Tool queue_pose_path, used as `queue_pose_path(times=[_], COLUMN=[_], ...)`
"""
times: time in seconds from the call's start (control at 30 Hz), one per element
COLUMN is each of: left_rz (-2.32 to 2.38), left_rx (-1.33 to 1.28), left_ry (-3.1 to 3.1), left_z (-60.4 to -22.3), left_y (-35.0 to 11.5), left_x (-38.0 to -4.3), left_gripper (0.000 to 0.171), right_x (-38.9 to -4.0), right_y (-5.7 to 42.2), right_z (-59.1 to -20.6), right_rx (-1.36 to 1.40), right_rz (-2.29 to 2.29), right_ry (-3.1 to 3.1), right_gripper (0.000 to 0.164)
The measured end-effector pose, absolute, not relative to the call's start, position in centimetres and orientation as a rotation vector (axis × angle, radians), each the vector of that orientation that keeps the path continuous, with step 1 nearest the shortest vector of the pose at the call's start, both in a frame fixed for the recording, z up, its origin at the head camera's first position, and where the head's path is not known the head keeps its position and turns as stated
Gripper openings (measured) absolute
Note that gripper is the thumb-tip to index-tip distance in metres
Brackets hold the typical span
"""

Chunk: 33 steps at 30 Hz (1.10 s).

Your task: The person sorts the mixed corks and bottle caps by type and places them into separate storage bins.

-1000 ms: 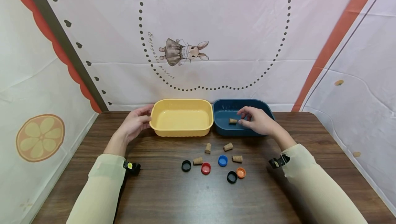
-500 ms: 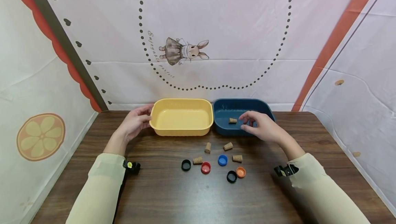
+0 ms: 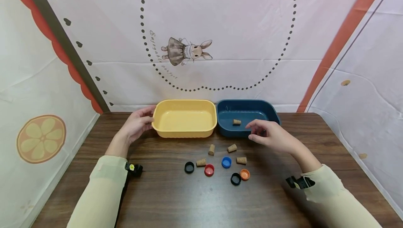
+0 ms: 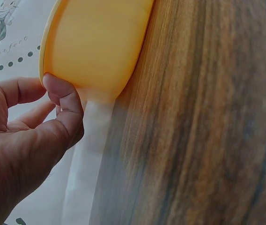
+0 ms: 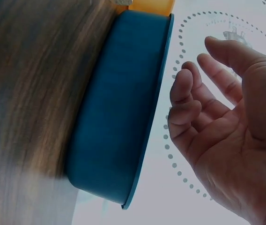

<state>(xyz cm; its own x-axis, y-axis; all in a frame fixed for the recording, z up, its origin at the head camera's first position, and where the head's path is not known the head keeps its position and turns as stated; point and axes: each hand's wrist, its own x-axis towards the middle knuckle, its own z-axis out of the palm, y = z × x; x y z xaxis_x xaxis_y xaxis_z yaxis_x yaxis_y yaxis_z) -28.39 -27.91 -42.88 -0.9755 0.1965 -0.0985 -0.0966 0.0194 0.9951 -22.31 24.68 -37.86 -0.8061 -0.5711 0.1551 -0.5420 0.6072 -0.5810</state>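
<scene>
My left hand (image 3: 137,125) is at the left end of a yellow plastic basin (image 3: 185,135). In the left wrist view its bent thumb (image 4: 60,91) presses on the basin's rim, with the other fingers behind. A dark blue basin (image 3: 225,130) stands touching the yellow one on the right, with one cork stopper (image 3: 237,122) lying inside. Over the blue basin's front right edge hovers my right hand (image 3: 272,135), its fingers loosely bent and nothing between them. In the right wrist view that hand (image 5: 226,117) is beside and above the blue basin's rim, apart from it.
In front of the basins lie several corks (image 3: 232,148) and bottle caps: blue (image 3: 226,162), red (image 3: 209,170), orange (image 3: 245,174) and black (image 3: 235,179). Another black cap (image 3: 189,167) is further left. A printed cloth (image 3: 252,28) hangs behind the wooden table (image 3: 176,200).
My right hand has drawn back from inside the blue basin, toward me and to the right, away from the cork lying there. The left hand stays on the yellow basin.
</scene>
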Motion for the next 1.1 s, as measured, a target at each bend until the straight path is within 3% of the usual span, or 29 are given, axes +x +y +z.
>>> queue_pose_path(times=[1.1], left_rz=[2.043], left_rx=[0.105], left_ry=[2.089], left_z=[-42.6], left_y=[-27.9], left_x=[-28.3], left_gripper=[0.063], right_x=[-18.5], right_y=[25.1], right_z=[-41.3], right_rx=[-1.028], right_rz=[-1.035], right_ry=[2.382], right_gripper=[0.034])
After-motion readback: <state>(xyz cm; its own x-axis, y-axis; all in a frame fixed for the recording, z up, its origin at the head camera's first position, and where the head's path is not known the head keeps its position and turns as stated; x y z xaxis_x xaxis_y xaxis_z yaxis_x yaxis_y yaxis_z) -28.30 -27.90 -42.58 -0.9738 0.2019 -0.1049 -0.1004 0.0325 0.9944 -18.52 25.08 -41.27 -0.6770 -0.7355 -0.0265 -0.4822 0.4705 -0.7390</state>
